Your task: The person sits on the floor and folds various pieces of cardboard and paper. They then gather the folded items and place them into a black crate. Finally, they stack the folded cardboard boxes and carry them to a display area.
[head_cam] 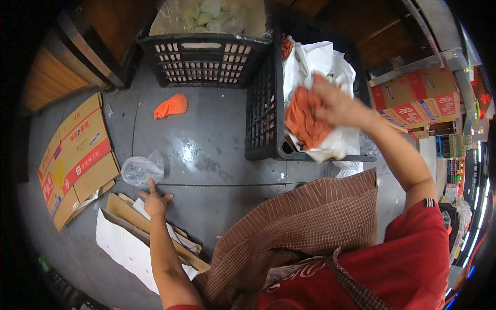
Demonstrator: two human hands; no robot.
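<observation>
My left hand (156, 201) has its fingers apart over the floor, its index fingertip at the edge of a crumpled clear plastic bag (140, 170). I cannot tell whether it touches the bag. My right hand (343, 102), blurred, grips a crumpled orange-red sheet (304, 120), of paper or thin cloth, above a black plastic crate (263, 116). White crumpled sheets (308, 58) fill the top of this crate and hang over its near edge; what lies under them is hidden. An orange foam fruit net (171, 105) lies on the grey tiles.
Another black crate (201, 62) at the back holds pale green fruit (205, 17), some in foam nets. Flattened cardboard (83, 155) and folded white-and-brown cardboard (124, 232) lie at left. Printed cartons (418, 97) are stacked at right. Wooden cabinetry (58, 73) stands at the back left.
</observation>
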